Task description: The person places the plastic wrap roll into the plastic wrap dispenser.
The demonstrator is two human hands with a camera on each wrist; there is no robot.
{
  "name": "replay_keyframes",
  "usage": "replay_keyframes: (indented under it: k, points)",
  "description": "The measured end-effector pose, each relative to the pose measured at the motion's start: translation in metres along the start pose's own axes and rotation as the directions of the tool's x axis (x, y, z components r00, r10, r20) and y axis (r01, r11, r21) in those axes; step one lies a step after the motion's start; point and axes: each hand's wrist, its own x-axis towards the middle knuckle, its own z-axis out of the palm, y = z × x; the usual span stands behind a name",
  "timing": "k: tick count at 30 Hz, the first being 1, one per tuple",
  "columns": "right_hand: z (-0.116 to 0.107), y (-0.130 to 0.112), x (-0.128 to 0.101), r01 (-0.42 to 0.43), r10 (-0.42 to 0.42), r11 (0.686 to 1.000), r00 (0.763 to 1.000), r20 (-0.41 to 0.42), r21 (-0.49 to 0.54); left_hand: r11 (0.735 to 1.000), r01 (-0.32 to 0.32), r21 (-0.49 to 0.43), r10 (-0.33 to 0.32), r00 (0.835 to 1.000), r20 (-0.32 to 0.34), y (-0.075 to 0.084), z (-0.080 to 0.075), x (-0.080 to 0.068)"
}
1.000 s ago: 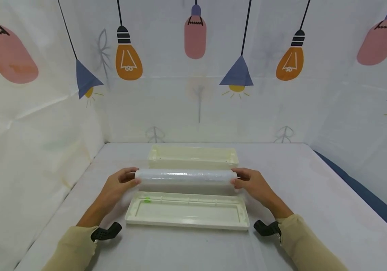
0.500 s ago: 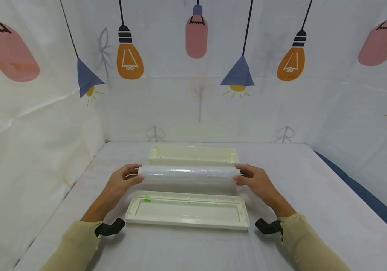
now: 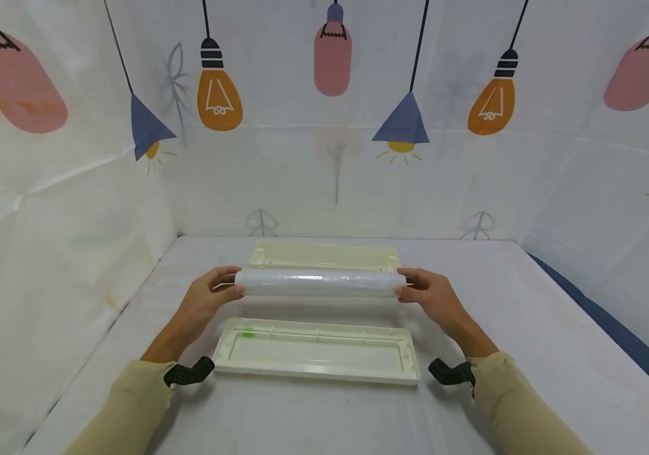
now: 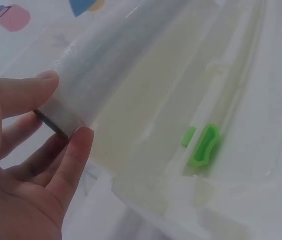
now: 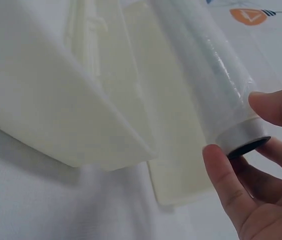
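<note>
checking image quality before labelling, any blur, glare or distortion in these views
Head view: sharp, evenly lit, wide-angle bend at the edges, faint sheen on the cling film roll. Left wrist view: soft and washed out, the left hand close and blurred. Right wrist view: hazy, with highlights on the roll.

Roll: I hold the cling-film roll (image 3: 320, 283) level, left hand (image 3: 206, 302) and right hand (image 3: 435, 299) at its ends.
Tray (image 3: 324, 256): just behind roll.
Lid (image 3: 316, 349): in front.
</note>
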Motion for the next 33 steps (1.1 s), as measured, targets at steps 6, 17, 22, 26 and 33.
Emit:
replay_keyframes:
  k: [6, 17, 22, 26, 33]
  points:
    - [-0.003, -0.002, 0.005, -0.002, 0.002, 1.0, 1.0, -0.019, 0.008, 1.0, -0.011, -0.007, 0.011, 1.0, -0.01, 0.007, 0.001, 0.007]
    - [-0.008, -0.003, 0.014, -0.028, 0.032, 0.997, 0.998, -0.047, 0.065, 0.999, -0.041, -0.024, 0.04, 0.999, -0.018, 0.021, 0.003, 0.02]
    - [-0.008, -0.003, 0.017, -0.028, 0.032, 0.997, 0.998, -0.056, 0.073, 0.999, -0.038, -0.028, 0.037, 0.999, -0.016, 0.021, 0.004, 0.026]
    - [-0.009, -0.003, 0.02, -0.018, 0.022, 0.997, 0.998, -0.057, 0.069, 0.998, -0.037, -0.042, 0.036, 0.999, -0.022, 0.02, 0.005, 0.032]
    - [-0.01, -0.003, 0.029, -0.011, 0.016, 0.997, 0.998, -0.067, 0.077, 0.997, -0.035, -0.066, 0.032, 0.999, -0.035, 0.021, 0.006, 0.041]
